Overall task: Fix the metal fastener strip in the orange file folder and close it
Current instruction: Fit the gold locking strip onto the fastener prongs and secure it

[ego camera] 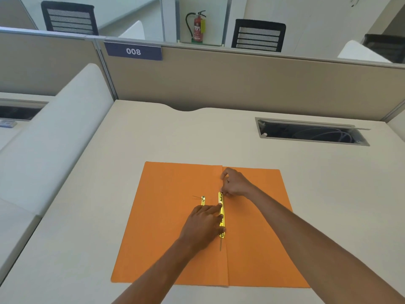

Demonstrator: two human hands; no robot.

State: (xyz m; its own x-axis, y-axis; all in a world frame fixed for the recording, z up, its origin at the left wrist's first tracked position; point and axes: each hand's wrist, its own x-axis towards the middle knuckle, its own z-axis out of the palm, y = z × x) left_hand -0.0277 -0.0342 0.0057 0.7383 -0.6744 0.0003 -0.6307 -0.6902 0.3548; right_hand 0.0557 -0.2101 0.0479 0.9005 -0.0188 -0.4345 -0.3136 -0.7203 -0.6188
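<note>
Head view: an orange file folder (175, 227) lies opened flat on a pale surface (328, 194), in the lower middle of the frame, its centre crease running from the far edge down toward the camera. Along that crease sits a yellow metal fastener strip (221, 207), lengthwise on the fold; a thin prong (220, 245) sticks out from its near end. Just left of it, on the left leaf, a second, shorter yellow metal piece (203, 200) shows above the left hand, with a thin wire-like prong pointing left from its top; its lower part is hidden by the hand.

The left hand (202, 224) lies palm down over the left leaf, fingers stretched toward the strip and the fingertips pressing on its middle. The right hand (235, 183) reaches in from the right, fingers curled and closed together at the strip's far end, seemingly pinching something small there; what exactly lies between the fingertips cannot be told. Both forearms are bare and enter from the bottom edge.

In the upper half, a beige partition (241, 84) stands behind the surface, bearing a blue plate marked 008 (133, 51) at upper left. A cable opening (311, 132) is cut into the surface at right. A red fire extinguisher (198, 27) stands beyond the partition at top centre.
</note>
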